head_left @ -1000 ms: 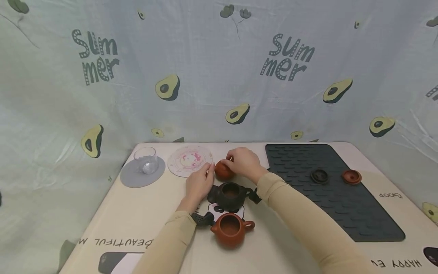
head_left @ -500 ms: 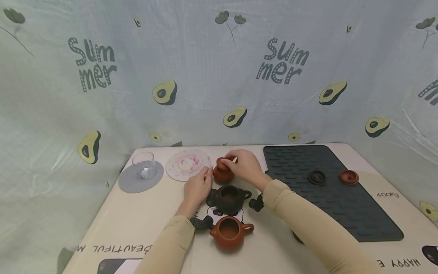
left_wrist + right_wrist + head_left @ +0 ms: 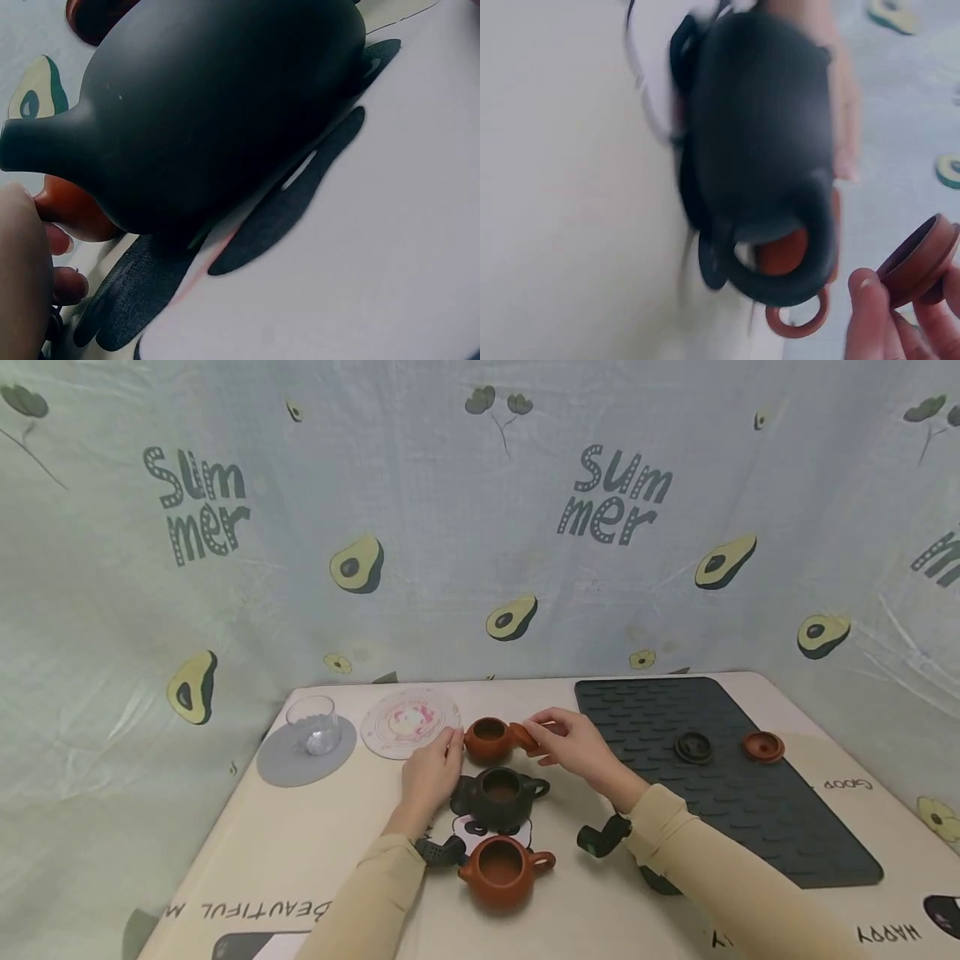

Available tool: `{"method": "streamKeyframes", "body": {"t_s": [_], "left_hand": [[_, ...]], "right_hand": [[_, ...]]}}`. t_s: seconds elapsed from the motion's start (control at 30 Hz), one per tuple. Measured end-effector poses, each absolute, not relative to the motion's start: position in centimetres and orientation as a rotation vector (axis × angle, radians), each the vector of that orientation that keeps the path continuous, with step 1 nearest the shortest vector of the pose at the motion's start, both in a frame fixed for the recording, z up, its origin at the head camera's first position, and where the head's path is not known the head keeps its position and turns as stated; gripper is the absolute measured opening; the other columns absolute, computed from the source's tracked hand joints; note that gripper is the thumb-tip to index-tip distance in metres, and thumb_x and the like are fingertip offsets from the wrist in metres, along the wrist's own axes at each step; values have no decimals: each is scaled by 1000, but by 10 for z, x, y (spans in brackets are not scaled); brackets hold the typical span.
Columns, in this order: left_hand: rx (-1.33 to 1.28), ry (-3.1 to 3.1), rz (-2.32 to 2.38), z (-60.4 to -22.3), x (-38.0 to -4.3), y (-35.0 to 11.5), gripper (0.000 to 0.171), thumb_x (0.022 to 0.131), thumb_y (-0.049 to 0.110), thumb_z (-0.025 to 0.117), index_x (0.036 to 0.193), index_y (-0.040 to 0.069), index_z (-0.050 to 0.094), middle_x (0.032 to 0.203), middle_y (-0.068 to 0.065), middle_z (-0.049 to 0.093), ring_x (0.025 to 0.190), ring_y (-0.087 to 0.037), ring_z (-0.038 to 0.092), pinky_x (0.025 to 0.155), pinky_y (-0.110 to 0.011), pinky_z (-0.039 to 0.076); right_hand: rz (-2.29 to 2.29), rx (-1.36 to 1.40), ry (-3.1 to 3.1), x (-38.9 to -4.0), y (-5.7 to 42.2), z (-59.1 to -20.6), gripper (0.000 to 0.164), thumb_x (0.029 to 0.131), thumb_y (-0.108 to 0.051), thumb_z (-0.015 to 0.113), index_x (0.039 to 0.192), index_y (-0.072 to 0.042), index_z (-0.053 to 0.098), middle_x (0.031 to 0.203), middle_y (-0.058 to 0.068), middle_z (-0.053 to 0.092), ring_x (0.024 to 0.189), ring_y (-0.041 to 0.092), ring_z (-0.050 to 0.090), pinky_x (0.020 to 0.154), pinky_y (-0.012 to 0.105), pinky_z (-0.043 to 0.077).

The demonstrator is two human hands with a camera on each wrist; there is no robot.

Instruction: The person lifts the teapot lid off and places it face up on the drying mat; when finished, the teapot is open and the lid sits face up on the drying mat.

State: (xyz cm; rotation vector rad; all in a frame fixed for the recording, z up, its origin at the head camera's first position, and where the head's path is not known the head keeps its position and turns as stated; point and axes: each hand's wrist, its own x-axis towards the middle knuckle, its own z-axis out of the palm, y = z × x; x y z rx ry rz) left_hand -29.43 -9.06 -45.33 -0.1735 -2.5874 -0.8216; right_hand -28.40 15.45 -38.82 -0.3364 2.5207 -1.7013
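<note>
Three lidless teapots stand in a row: a reddish-brown one at the back, a black one in the middle, another reddish-brown one in front. My left hand pinches the spout of the back teapot; in the left wrist view the black teapot hides much of that pot. Between thumb and fingers, my right hand holds a reddish-brown teapot lid, tilted on edge beside the back teapot's handle side. The right wrist view shows this lid off the pot.
On the right lies a dark textured mat bearing a black lid and a reddish-brown lid. Back left, a clear glass stands on a grey round mat. Near it lies a round pink-patterned mat.
My right hand has lifted the lid off the back teapot and carried it to the right, tilting it; the pot's mouth now shows. The left hand has stayed at the spout.
</note>
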Motion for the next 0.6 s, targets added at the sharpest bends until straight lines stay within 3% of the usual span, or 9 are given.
{"method": "streamKeyframes", "body": {"t_s": [0.27, 0.43, 0.6], "left_hand": [[-179, -2606, -854, -454, -295, -90, 34, 110, 41, 40, 90, 20, 59, 73, -1, 59, 68, -29, 57, 63, -45, 43], [-160, -2614, -866, -453, -294, -92, 34, 110, 40, 41, 88, 19, 58, 72, -1, 58, 67, -28, 55, 62, -44, 41], [-156, -2622, -866, -454, -294, -92, 35, 110, 40, 41, 90, 19, 60, 74, -3, 59, 68, -29, 56, 64, -45, 42]], "right_hand": [[-1926, -209, 2219, -268, 173, -394, 40, 105, -31, 60, 131, 0, 60, 120, 16, 66, 100, 25, 72, 80, 32, 55], [-2073, -178, 1994, -264, 181, -393, 45, 107, -29, 57, 138, 4, 54, 119, 13, 66, 97, 19, 72, 78, 27, 54], [-2204, -211, 1767, -266, 191, -392, 31, 108, -24, 54, 131, -5, 61, 111, 6, 70, 92, 16, 73, 76, 24, 54]]}}
